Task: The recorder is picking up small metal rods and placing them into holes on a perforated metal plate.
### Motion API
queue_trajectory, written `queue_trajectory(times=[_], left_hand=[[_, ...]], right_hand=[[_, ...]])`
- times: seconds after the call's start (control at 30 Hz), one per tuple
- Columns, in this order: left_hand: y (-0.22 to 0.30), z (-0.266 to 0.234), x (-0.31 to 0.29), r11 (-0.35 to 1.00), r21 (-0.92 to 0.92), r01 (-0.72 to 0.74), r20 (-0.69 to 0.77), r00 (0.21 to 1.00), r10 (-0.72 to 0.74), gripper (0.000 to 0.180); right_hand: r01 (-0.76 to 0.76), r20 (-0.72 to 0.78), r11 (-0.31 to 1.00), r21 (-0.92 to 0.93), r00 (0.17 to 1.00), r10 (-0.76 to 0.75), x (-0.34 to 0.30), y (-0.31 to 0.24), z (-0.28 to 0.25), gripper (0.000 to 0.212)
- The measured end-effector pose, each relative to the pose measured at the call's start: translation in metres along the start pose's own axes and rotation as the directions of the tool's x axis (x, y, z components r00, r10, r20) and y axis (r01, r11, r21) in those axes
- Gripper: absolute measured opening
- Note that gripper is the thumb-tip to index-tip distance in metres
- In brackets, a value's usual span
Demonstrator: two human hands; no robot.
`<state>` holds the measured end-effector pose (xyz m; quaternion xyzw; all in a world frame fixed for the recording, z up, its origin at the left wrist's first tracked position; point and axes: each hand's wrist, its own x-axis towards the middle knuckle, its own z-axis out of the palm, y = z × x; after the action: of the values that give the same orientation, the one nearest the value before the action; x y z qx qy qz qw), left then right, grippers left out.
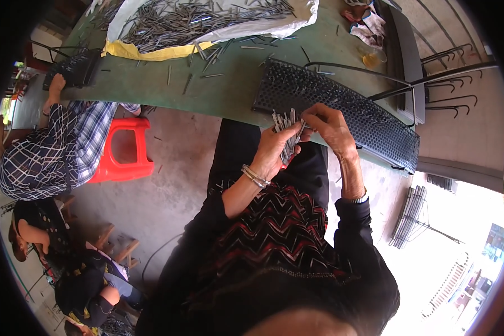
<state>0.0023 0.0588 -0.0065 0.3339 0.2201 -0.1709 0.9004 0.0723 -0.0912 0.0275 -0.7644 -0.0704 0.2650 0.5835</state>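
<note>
A bundle of thin grey metal rods (286,134) is gripped in my left hand (269,150), its thumb pressed across them. Beside it, my right hand (332,130) pinches at one rod on the bundle's right side, thumb and fingers together. Just past my hands, a dark perforated rack (341,106) slants across the table's near edge, with many short rods standing in its holes toward the far side. Bare dark plate shows at its near left corner.
A white sack (252,29) with a yellow edge holds a heap of rods on the green table (145,84); loose rods lie around it. Work gloves (369,28) lie at the far right. Hooked wire frames stand right. A red stool (130,148) and co-workers are at left.
</note>
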Motion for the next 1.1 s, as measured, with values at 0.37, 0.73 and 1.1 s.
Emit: queue_trajectory(times=[0.37,0.73,1.1], left_hand=[[0.002,0.003,0.002,0.998,0.061,0.035,-0.056,0.998,-0.031,0.019],[0.005,-0.005,0.013,0.985,-0.172,0.033,-0.005,0.999,-0.034,0.013],[-0.002,0.007,0.000,0.988,0.155,-0.006,-0.038,0.999,0.013,0.017]], right_hand=[[0.396,-0.377,0.765,-0.508,0.696,-0.611,-0.010,-0.003,0.015,0.010],[0.495,-0.036,0.502,-0.709,0.685,-0.728,-0.037,0.014,0.031,0.020],[0.015,-0.142,1.000,-0.027,0.990,-0.018,-0.010,0.009,0.005,0.020]])
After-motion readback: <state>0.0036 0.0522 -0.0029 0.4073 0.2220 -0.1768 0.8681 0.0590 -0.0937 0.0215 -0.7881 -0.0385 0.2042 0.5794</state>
